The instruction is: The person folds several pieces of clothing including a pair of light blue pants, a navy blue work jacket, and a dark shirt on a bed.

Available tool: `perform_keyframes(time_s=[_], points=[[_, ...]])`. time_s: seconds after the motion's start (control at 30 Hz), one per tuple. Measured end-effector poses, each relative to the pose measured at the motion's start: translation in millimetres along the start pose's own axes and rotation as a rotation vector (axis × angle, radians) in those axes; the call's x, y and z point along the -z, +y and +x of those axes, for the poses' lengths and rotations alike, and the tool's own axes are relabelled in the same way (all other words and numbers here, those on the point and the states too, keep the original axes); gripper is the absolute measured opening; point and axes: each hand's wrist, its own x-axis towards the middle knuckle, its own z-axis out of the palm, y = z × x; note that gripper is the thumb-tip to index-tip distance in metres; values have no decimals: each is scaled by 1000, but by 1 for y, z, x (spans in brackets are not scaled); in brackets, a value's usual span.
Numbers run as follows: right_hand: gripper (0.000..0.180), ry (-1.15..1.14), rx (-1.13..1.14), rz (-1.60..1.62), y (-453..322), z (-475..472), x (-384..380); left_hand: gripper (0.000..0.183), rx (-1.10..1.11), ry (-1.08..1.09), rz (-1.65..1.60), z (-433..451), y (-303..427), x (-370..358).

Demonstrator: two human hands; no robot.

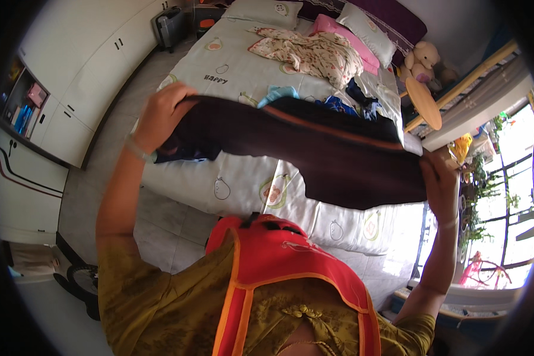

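Note:
A dark garment point(338, 155) with an orange-brown stripe is stretched sideways in the air over the bed. My left hand point(167, 113) grips its left end, and my right hand point(440, 182) grips its right end. Behind it on the bedsheet point(222, 189), which has an avocado print, lie a light-blue cloth point(279, 94), a blue patterned cloth point(339, 105) and a dark piece of clothing point(360, 92). The garment hides part of the bed and of these clothes.
A crumpled floral cover point(311, 53), a pink pillow point(338, 35) and pale pillows point(267, 13) lie farther up the bed. White cabinets point(102, 75) and a suitcase point(170, 29) stand left. A round wooden board point(422, 103), teddy bear point(420, 62) and window point(511, 191) are right.

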Motion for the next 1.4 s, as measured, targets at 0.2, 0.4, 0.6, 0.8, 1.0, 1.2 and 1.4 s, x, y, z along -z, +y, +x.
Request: perform_keyframes(time_s=[0.2, 0.4, 0.6, 0.8, 1.0, 1.2, 1.4], points=[[9, -60, 59, 168, 16, -33, 9, 18, 117, -111, 195, -25, 71, 32], [8, -91, -62, 260, 72, -5, -43, 13, 287, -167, -2, 1, 48, -8], [18, -304, -156, 258, 154, 71, -182, 12, 292, -498, 18, 18, -83, -134], [31, -287, -165, -50, 244, 194, -357, 19, 462, -635, 211, 68, -216, -305], [34, -374, -122, 270, 233, 147, -510, 25, 569, -540, -106, -44, -255, -424], [43, -820, -772, 205, 261, -134, -548, 38, 1027, -788, -63, -266, -201, -406], [58, -664, -1004, 215, 259, -280, -523, 57, 1319, -807, 69, -339, -139, -388]])
